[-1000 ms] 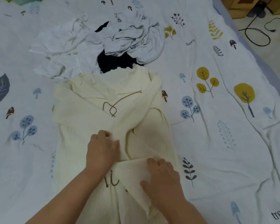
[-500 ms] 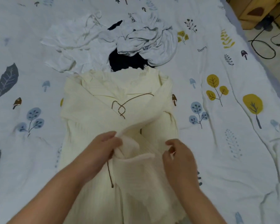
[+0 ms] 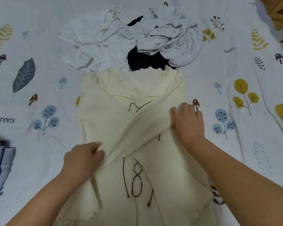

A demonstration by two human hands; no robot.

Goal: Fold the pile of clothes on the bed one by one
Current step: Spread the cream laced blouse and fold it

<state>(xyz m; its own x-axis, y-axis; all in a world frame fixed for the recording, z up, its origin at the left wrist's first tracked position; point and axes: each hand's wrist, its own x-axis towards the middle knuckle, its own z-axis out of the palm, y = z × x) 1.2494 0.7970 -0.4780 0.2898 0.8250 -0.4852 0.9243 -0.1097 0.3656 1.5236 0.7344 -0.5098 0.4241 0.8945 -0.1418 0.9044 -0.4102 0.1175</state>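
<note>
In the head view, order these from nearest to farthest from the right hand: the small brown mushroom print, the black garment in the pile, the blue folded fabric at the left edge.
From the right hand:
1. Brown mushroom print, right beside the fingertips on the sheet.
2. Black garment, up ahead in the pile, beyond the cream top's collar.
3. Blue folded fabric, far across at the left edge, past the left hand.

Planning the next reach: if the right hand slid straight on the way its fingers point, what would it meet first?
The right hand points up the bed, over the cream top; past that, probably the crumpled grey garment.
</note>
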